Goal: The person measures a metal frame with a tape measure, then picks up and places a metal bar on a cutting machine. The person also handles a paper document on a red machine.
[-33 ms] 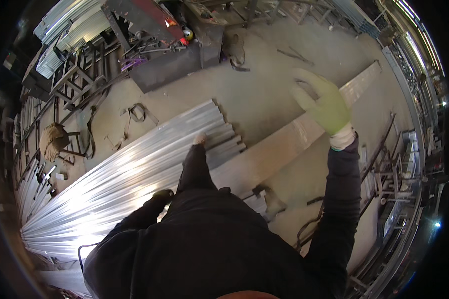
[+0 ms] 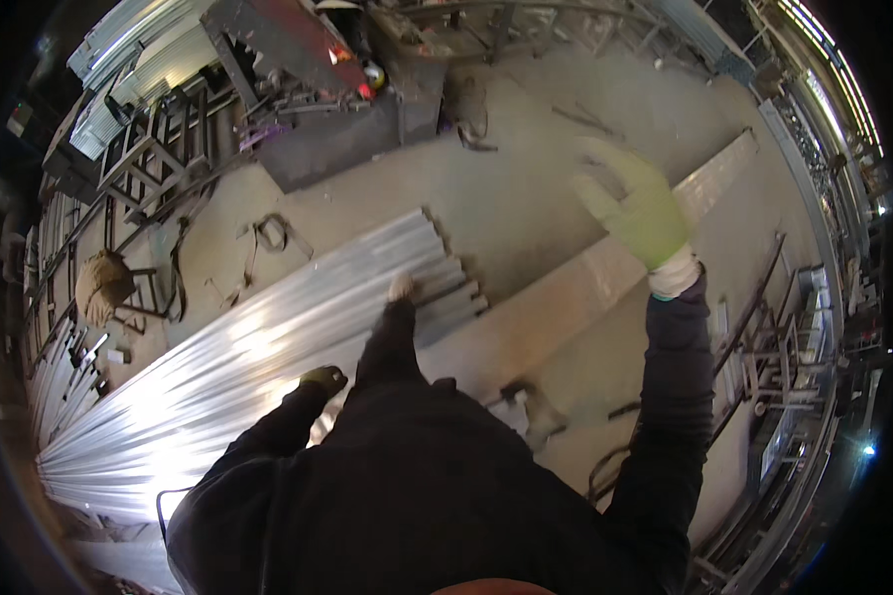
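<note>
My right hand [image 2: 637, 205], in a pale green glove, is stretched out ahead on the right. Its thumb and fingers are apart and nothing shows between them. Below it lies a long flat light-brown plank or strip [image 2: 566, 290]. My left hand [image 2: 324, 378], in a darker glove, is low beside my body, over or next to a stack of long shiny metal tubes [image 2: 278, 322]. Its fingers are too small and dark to make out. My foot [image 2: 401, 289] rests on or just above the tubes near their far end.
A dark metal bench [image 2: 337, 139] with tools and scraps stands ahead to the left. Welded frames [image 2: 149, 169] and a brown-covered stool [image 2: 104, 285] are at the left. A strap [image 2: 271, 233] lies on the floor. Metal racks [image 2: 779, 372] line the right side.
My left hand has come slightly farther out from beside my body. My right hand has shifted a little left, its fingers still apart. The view has tilted slightly.
</note>
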A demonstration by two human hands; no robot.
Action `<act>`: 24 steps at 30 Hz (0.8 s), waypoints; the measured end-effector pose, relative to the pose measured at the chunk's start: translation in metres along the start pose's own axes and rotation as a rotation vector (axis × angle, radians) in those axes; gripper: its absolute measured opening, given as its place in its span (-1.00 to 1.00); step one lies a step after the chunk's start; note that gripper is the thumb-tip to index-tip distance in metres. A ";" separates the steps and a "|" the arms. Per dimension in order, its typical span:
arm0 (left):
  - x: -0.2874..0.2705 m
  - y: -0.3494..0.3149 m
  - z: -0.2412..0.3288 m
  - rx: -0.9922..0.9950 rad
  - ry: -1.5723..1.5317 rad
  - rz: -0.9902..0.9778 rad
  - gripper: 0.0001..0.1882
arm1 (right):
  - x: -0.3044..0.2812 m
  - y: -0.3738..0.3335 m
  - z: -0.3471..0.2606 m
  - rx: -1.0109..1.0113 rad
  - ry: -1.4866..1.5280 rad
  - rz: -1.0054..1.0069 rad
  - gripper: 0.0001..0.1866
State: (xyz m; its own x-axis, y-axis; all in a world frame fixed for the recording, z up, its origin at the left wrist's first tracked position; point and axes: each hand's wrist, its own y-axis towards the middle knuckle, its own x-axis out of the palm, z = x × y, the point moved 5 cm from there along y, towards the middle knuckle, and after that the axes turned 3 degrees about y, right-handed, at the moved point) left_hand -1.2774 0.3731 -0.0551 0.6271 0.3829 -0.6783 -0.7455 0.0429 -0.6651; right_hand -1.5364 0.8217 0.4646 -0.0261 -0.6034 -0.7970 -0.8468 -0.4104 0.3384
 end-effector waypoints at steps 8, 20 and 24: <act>-0.495 0.167 0.118 0.393 -0.014 1.446 -0.61 | 0.183 0.269 0.145 0.168 0.248 -0.185 -0.38; -0.817 0.165 0.156 -0.073 0.616 1.890 -0.51 | 0.326 0.501 0.312 0.311 0.177 -0.348 -0.13; -0.819 0.175 0.142 -0.099 0.676 1.860 -0.55 | 0.419 0.608 0.393 0.152 0.045 -0.407 -0.02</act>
State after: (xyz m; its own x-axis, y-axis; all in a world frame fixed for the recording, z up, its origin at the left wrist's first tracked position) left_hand -1.9537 0.1982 0.4279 -0.7866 -0.4650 -0.4063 -0.4693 0.0224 0.8828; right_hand -2.2708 0.5881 0.1396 0.3469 -0.4440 -0.8262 -0.8519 -0.5176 -0.0795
